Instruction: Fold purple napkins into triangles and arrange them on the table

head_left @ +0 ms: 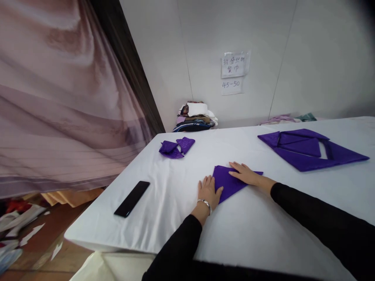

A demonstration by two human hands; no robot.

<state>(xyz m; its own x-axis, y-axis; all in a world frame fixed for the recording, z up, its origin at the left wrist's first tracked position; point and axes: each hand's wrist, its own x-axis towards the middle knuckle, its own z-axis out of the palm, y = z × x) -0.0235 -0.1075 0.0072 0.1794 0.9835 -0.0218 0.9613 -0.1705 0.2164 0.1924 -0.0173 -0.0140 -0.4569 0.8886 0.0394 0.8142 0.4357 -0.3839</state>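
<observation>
A purple cloth [227, 181], folded into a triangle, lies flat on the white-covered table in front of me. My left hand [209, 191], with a silver bracelet at the wrist, rests on the cloth's left edge, fingers stretched out. Across its upper right part lies my right hand [246, 174], palm down with the fingers extended. Neither hand grips anything. Further off to the right is a larger arrangement of folded purple cloths [310, 160]. Two small folded purple pieces [171, 150] sit near the table's far left corner.
A black phone [132, 198] lies at the table's left side. Stacked clothes [195, 117] stand by the wall behind the far edge, below a handwritten paper sign [233, 66]. A pinkish curtain [58, 97] hangs at left. Scraps litter the floor [43, 249].
</observation>
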